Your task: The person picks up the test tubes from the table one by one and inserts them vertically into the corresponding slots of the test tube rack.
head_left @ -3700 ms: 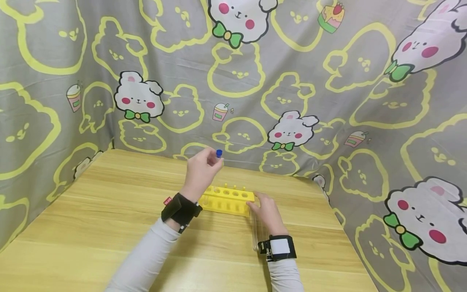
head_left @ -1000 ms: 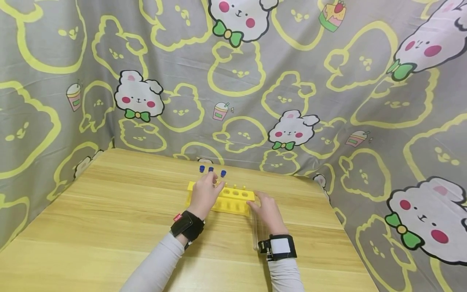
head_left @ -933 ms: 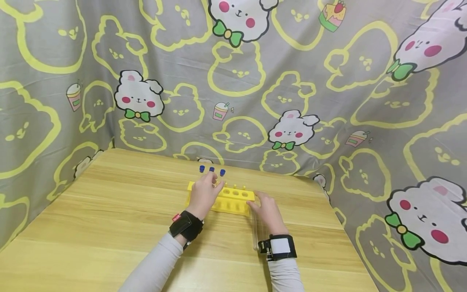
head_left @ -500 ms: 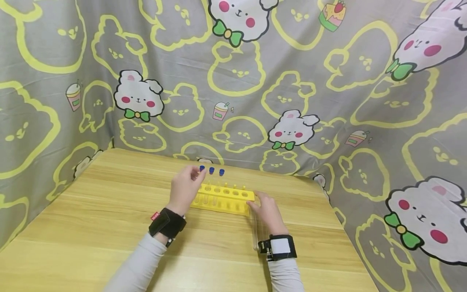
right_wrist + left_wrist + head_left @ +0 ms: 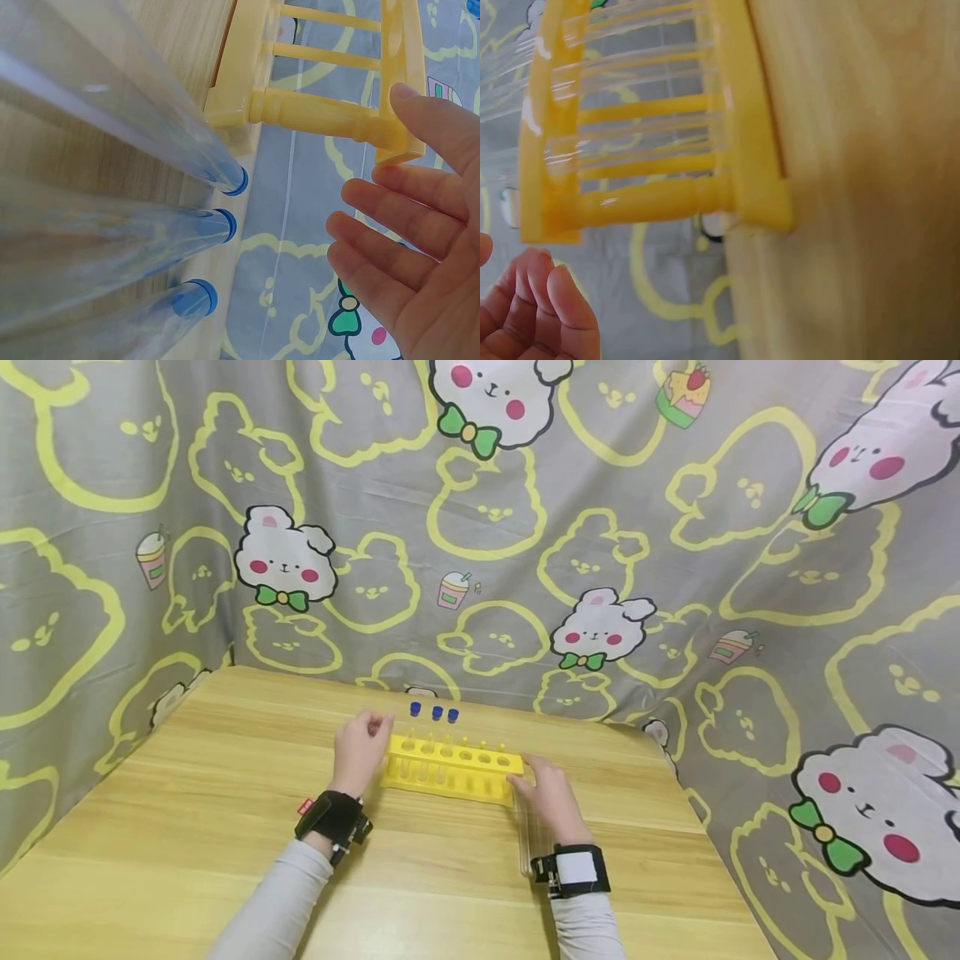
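A yellow test tube rack (image 5: 487, 762) stands mid-table, with three clear test tubes (image 5: 423, 767) upright in its left holes. My right hand (image 5: 551, 793) grips the rack's right end; in the right wrist view its thumb (image 5: 427, 116) presses the top bar and the index finger is just below it. Beside the rack's left end is my left hand (image 5: 362, 750). Its fingers (image 5: 570, 300) curve loosely in the left wrist view, holding nothing and apart from the rack (image 5: 547, 150). Three blue stoppers (image 5: 437, 713) stand in a row behind the rack.
Several clear tubes with blue caps (image 5: 199, 296) lie on the table at the rack's right end, partly hidden by the right wrist in the head view. A patterned grey curtain (image 5: 495, 493) surrounds the wooden table (image 5: 187, 793).
A blue stopper that the left hand held up earlier now stands with the others. The left hand has drawn back leftward to the rack's end. The right hand has stayed put.
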### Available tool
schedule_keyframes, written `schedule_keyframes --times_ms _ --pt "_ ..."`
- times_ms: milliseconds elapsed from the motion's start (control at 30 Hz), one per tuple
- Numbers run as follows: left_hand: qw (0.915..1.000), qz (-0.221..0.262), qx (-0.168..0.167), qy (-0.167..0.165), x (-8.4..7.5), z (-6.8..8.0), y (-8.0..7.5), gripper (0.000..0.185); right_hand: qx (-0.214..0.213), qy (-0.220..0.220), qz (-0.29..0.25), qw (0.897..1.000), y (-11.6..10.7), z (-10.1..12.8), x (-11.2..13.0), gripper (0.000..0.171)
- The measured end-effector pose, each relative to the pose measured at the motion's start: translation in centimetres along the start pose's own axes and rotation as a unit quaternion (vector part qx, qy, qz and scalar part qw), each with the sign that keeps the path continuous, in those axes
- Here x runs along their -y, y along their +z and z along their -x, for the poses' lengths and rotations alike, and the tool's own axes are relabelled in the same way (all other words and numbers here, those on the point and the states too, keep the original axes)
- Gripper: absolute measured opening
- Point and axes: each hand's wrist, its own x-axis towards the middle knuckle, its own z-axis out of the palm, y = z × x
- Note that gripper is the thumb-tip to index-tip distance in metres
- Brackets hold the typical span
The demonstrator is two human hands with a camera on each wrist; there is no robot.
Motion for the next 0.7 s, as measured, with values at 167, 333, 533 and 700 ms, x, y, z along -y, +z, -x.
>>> schedule_keyframes --times_ms 167,333,533,700 --pt "0.9993 -0.006 0.027 -0.026 0.9 0.2 0.6 0.031 0.000 0.001 0.003 1.000 0.1 0.0 0.0 0.053" --pt "0.9973 -0.012 0.052 -0.049 1.4 0.3 0.8 0.033 0.001 0.004 0.002 1.000 0.0 0.0 0.0 0.053" --pt "0.9953 -0.018 0.070 -0.065 1.8 0.3 1.1 0.031 0.002 0.004 0.000 1.000 0.0 0.0 0.1 0.052" --pt "0.9942 -0.020 0.074 -0.076 2.0 0.2 1.2 0.033 0.002 0.004 -0.005 1.000 0.1 -0.1 0.0 0.052"
